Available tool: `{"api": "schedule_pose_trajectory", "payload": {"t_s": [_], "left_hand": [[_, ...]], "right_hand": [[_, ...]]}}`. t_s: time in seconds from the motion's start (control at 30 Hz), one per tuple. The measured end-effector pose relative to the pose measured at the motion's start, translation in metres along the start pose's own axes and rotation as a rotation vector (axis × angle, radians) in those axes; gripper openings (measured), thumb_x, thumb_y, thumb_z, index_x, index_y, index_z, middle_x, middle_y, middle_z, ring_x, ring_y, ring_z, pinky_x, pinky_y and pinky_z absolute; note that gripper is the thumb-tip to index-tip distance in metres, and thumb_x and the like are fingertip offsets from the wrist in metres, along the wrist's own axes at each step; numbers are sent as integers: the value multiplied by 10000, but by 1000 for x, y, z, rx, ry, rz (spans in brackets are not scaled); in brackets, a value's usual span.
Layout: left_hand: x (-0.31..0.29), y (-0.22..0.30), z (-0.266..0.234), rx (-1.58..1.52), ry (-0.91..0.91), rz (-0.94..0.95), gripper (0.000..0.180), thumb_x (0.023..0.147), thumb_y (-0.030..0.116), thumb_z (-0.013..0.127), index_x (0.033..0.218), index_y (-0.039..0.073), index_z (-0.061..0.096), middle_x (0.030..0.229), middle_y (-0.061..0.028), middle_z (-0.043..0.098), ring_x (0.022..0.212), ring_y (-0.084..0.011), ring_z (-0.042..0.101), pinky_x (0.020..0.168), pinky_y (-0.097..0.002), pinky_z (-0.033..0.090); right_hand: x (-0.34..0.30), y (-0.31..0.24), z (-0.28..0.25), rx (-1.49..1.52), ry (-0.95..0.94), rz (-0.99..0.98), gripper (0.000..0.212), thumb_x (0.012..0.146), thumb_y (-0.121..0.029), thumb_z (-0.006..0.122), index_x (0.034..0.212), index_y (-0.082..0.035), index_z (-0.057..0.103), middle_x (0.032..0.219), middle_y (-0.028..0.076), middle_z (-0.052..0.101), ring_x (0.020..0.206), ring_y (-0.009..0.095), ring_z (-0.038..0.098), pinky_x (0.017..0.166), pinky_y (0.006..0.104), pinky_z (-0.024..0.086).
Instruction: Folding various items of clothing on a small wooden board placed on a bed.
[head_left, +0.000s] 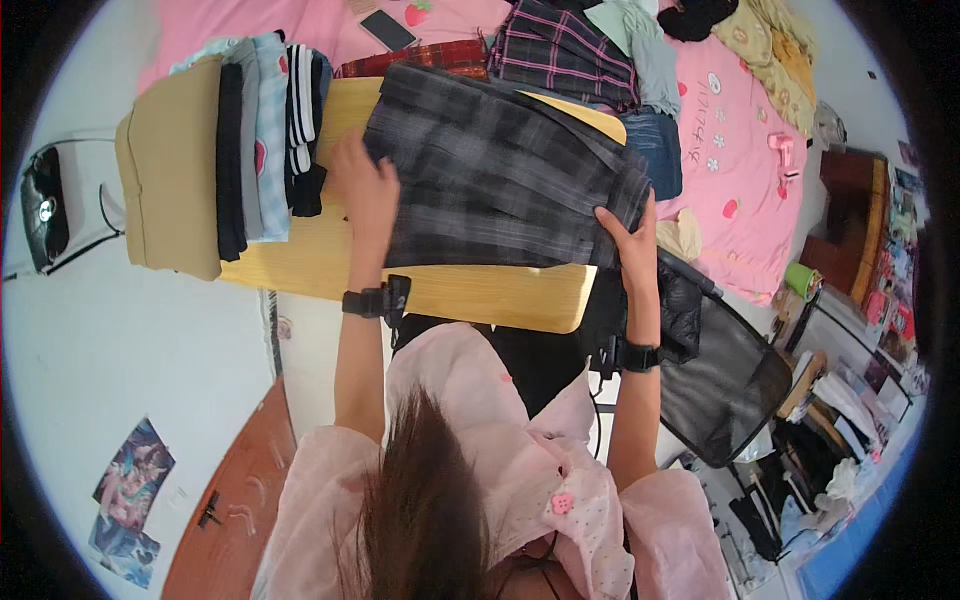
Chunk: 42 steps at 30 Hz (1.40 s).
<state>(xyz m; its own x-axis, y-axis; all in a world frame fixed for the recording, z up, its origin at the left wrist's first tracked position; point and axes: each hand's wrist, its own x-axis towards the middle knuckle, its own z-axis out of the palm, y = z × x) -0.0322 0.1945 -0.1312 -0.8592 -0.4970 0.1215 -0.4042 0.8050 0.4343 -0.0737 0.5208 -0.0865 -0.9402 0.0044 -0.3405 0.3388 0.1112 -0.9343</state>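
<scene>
A dark grey and black plaid pleated skirt (490,170) lies spread over a yellow wooden table (480,290), its waistband toward the right. At the skirt's left edge is my left hand (366,190), fingers stretched out and a little blurred, the thumb side next to the cloth. My right hand (632,240) grips the waistband end, thumb on top and fingers round the outer edge. Just left of my left hand stands a stack of folded clothes, with a tan garment (170,170) outermost and a light blue checked one (270,140) further in.
Beyond the table is a bed with a pink sheet (740,150). On it lie a dark plaid garment with pink lines (560,50), a phone (388,30) and other clothes. Folded jeans (652,150) sit at the table's far right. A black mesh chair (725,370) stands at right.
</scene>
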Motion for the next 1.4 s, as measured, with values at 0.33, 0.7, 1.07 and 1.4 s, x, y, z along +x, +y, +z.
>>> {"api": "schedule_pose_trajectory", "payload": {"t_s": [0.33,0.7,1.07,1.4], "left_hand": [[-36,130,29,-374,-245,377,514,941,244,388,1407,53,284,1468,-126,270,1366,-279,230,1115,-471,122],[-45,16,38,277,-187,214,533,925,237,407,1429,135,267,1504,-36,193,1387,-237,160,1116,-529,67],[-48,28,10,-618,-286,45,518,957,289,424,1389,34,292,1462,-154,252,1351,-320,231,1096,-457,184],[-11,-3,8,-1299,-567,-667,604,819,221,641,1333,52,372,1206,-113,507,1046,-201,540,827,-325,466]], "right_hand": [[-26,-47,10,127,10,101,399,741,-32,711,1100,38,551,1037,104,616,890,186,595,802,297,473],[-5,-79,-38,-317,77,116,311,787,-115,677,1031,54,584,937,82,648,824,137,587,753,260,454],[20,-89,141,-762,-385,-207,693,814,-396,627,1256,73,373,1023,305,576,999,405,575,827,397,467],[37,-10,163,-718,-687,-509,473,924,-373,442,1148,38,510,1168,226,506,996,387,562,863,439,462]]}}
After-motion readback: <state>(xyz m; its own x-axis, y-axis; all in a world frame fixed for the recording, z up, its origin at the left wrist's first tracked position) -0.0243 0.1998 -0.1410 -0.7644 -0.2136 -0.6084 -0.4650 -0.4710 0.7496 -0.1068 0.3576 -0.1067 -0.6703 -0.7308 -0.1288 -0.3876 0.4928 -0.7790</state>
